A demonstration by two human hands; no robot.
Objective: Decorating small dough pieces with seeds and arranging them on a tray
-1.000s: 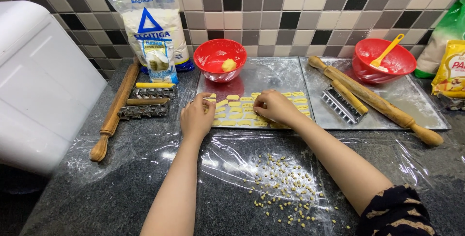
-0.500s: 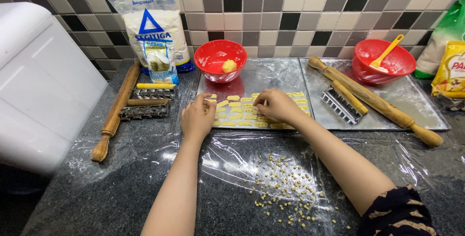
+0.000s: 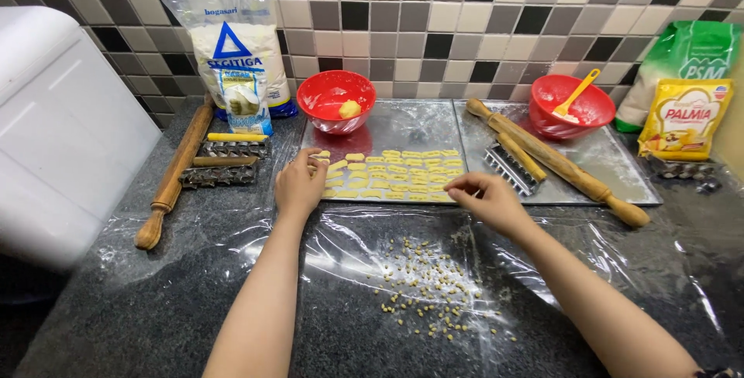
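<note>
1. Nearest: small dough crumbs scattered on clear plastic sheet over dark granite counter.
2. Beyond that, right hand at near right edge of metal tray, fingertips pinched together; too small to tell whether a piece sits between them.
3. Left hand at tray's near left corner, fingers curled onto leftmost pieces, touching rather than gripping.
4. Between both hands and just beyond, rows of yellow dough pieces lying flat on tray. Judged soft, light, easily squashed and a little greasy; best lifted by the short ends with thumb and fingertip, barely squeezing.
5. Right of tray: ridged cutter, wooden rolling pin.
6. Farthest: red bowl with dough lump, flour bag against tiled wall.
</note>
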